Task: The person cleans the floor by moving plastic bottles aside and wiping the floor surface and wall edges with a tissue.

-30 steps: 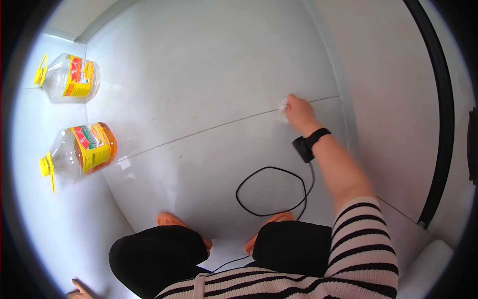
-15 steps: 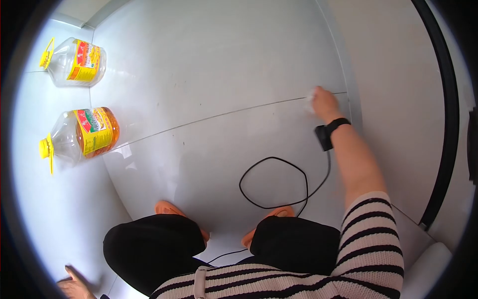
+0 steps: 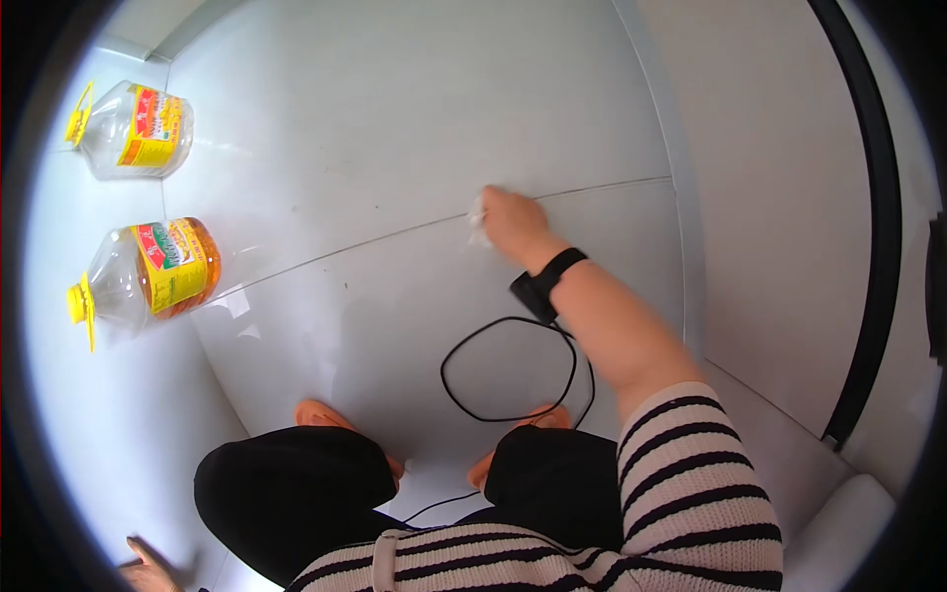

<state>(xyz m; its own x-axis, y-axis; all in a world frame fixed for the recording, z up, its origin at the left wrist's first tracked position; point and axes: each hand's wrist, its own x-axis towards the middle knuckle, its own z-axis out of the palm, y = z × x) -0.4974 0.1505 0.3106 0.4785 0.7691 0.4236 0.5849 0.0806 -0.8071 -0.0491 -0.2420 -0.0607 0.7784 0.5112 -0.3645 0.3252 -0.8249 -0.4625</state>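
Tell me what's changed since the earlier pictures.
The right hand first went right, then swept left along the floor seam, past where it began, the white wad kept in its grip. Nothing was let go. The two yellow-capped bottles are where they were; the left hand stays at the lower left.
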